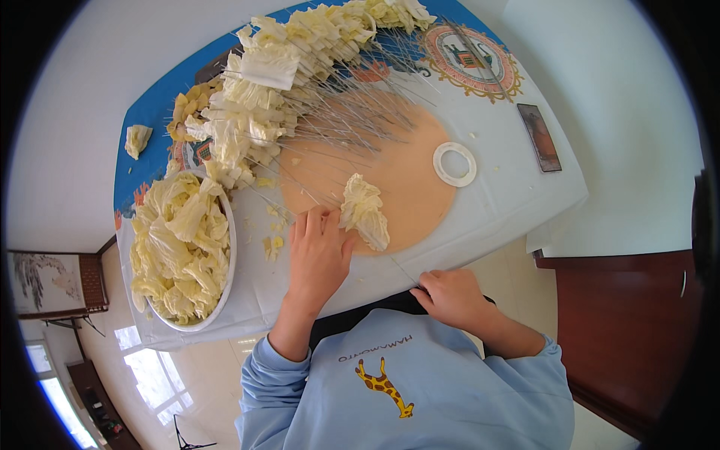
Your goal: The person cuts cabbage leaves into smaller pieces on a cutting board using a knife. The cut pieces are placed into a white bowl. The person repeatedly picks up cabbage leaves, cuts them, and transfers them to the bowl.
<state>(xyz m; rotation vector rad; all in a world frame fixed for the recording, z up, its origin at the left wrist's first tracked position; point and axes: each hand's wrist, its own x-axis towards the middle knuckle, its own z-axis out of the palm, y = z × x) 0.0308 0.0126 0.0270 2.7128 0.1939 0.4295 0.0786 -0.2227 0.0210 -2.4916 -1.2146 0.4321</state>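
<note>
My left hand (320, 247) is at the near left edge of an orange round mat (416, 219), its fingertips touching the left side of a cabbage leaf piece (364, 211). Near the table's front edge my right hand (453, 297) grips the end of a thin metal skewer (406, 271), which points towards the leaf. Whether the skewer pierces that leaf cannot be told. Beyond the mat lies a long pile of skewered cabbage leaves (253, 107), with many bare skewer ends (360, 118) sticking out over the mat.
A white-rimmed bowl (232, 247) heaped with loose cabbage leaves (180, 242) stands at the left. Skewered yellowish slices (188, 109) lie behind it. On the right are a white ring (454, 164), a phone (539, 138) and more long skewers (478, 56). Leaf scraps (273, 247) dot the cover.
</note>
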